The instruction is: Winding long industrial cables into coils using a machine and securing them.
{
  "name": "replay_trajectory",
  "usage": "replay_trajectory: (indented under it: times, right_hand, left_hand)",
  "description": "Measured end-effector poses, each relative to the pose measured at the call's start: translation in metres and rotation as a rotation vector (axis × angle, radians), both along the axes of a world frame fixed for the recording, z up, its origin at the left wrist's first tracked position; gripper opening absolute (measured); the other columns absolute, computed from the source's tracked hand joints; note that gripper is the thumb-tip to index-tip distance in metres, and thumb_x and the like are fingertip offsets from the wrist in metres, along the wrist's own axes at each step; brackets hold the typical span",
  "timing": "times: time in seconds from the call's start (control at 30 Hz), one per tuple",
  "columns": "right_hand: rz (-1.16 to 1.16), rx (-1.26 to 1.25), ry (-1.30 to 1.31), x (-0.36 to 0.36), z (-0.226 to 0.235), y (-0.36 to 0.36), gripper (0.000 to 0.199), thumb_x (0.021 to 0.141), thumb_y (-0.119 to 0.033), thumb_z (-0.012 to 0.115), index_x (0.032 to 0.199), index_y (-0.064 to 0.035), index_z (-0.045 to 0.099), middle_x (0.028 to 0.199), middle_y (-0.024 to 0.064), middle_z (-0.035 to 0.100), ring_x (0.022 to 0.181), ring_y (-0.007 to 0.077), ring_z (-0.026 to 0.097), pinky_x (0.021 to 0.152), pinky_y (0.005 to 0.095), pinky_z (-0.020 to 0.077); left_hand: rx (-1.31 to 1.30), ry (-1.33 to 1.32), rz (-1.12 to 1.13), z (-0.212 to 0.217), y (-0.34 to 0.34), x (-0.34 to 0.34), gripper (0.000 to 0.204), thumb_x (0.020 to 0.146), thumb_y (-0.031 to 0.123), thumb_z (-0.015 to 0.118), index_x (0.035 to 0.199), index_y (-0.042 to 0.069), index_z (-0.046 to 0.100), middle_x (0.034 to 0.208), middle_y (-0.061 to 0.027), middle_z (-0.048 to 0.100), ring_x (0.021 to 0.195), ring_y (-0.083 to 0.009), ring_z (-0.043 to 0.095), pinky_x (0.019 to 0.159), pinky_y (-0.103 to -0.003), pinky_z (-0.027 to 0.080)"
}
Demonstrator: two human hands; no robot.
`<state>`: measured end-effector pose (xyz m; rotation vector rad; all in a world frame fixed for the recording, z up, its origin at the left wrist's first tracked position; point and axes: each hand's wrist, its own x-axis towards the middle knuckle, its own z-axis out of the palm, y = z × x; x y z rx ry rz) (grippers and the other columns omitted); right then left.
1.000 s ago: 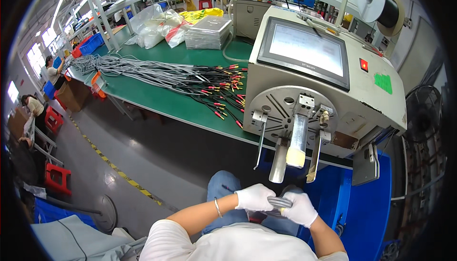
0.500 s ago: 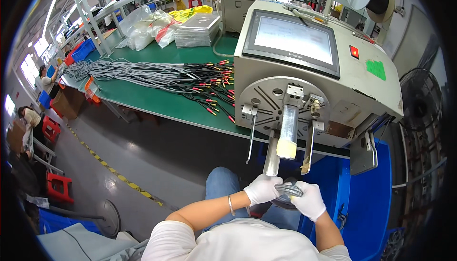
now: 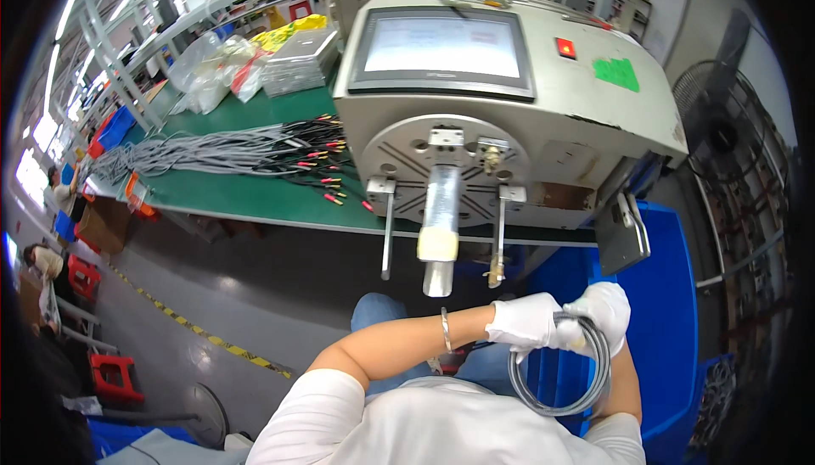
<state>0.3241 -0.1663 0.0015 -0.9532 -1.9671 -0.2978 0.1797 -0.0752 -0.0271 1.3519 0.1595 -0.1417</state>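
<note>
A round coil of grey cable (image 3: 604, 372) hangs from my two white-gloved hands, over the near end of the blue bin. My left hand (image 3: 528, 322) is closed at the coil's upper left side. Against it, my right hand (image 3: 601, 316) is wrapped round the top of the coil; glove and cable partly hide its fingers. Farther off and to the left, the winding machine's round slotted plate (image 3: 399, 155) carries several metal prongs. Its central prong (image 3: 440, 210), with a yellowish wrap near the end, holds no cable.
The machine (image 3: 543, 109) has a lit screen (image 3: 441, 49). On the green bench (image 3: 246, 202) lies a bundle of grey cables (image 3: 212, 153) with red-tipped plugs. A large blue bin (image 3: 666, 321) stands at the right, near a black fan (image 3: 722, 126). Red stools (image 3: 115, 378) stand at the left.
Both hands have moved right with the coil, away from the machine's prongs toward the blue bin. The coil now hangs face-on as a ring. My view has turned right.
</note>
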Motion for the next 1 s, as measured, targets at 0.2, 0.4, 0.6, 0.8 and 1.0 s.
replay_trajectory:
  times: [0.2, 0.4, 0.6, 0.8, 1.0]
  right_hand:
    - [-0.152, -0.155, 0.133, 0.025, 0.008, -0.019, 0.02, 0.075, -0.019, 0.067, 0.062, -0.0073, 0.057, 0.055, 0.0061, 0.052, 0.048, 0.0236, 0.055, 0.047, 0.0336, 0.0425]
    - [-0.057, -0.154, 0.666, 0.064, 0.022, -0.035, 0.022, 0.086, -0.012, 0.056, 0.066, -0.0024, 0.054, 0.059, 0.0091, 0.056, 0.051, 0.0159, 0.055, 0.045, 0.0281, 0.0432]
    - [-0.214, -0.236, 1.096, 0.084, 0.035, -0.023, 0.024, 0.09, -0.017, 0.055, 0.07, -0.0061, 0.055, 0.057, 0.0014, 0.054, 0.039, 0.0055, 0.042, 0.034, 0.0197, 0.0298]
    - [-0.391, -0.311, 1.132, 0.104, 0.03, -0.004, 0.025, 0.091, -0.021, 0.056, 0.07, -0.0095, 0.057, 0.051, -0.0033, 0.049, 0.036, 0.0047, 0.04, 0.034, 0.0195, 0.0268]
    - [-0.244, -0.244, 1.123, 0.164, -0.004, 0.038, 0.019, 0.088, -0.023, 0.06, 0.076, -0.008, 0.061, 0.064, -0.0008, 0.056, 0.056, 0.0114, 0.052, 0.053, 0.0265, 0.0427]
  left_hand:
    - [-0.007, 0.117, -0.048, 0.018, -0.019, 0.029, 0.019, 0.081, 0.016, 0.064, 0.069, 0.001, 0.059, 0.054, -0.0029, 0.051, 0.038, -0.0111, 0.049, 0.037, -0.026, 0.044]
    - [0.048, -0.298, -0.009, 0.033, -0.005, 0.056, 0.042, 0.099, 0.035, 0.044, 0.096, -0.002, 0.062, 0.083, -0.0092, 0.065, 0.084, -0.0171, 0.064, 0.075, -0.029, 0.051]
    - [0.822, -0.634, 0.493, 0.009, 0.009, 0.099, 0.064, 0.07, 0.03, 0.081, 0.12, 0.001, 0.055, 0.088, -0.0132, 0.065, 0.071, -0.0201, 0.064, 0.07, -0.03, 0.053]
    - [1.132, -0.973, 0.663, 0.009, 0.01, 0.125, 0.043, 0.065, 0.022, 0.08, 0.1, 0.004, 0.062, 0.081, -0.0113, 0.065, 0.07, -0.0269, 0.064, 0.064, -0.031, 0.052]
    - [0.798, -0.944, 0.86, -0.004, 0.038, 0.167, 0.024, 0.076, 0.002, 0.068, 0.097, 0.0, 0.059, 0.093, -0.0091, 0.065, 0.078, -0.0153, 0.063, 0.074, -0.026, 0.051]
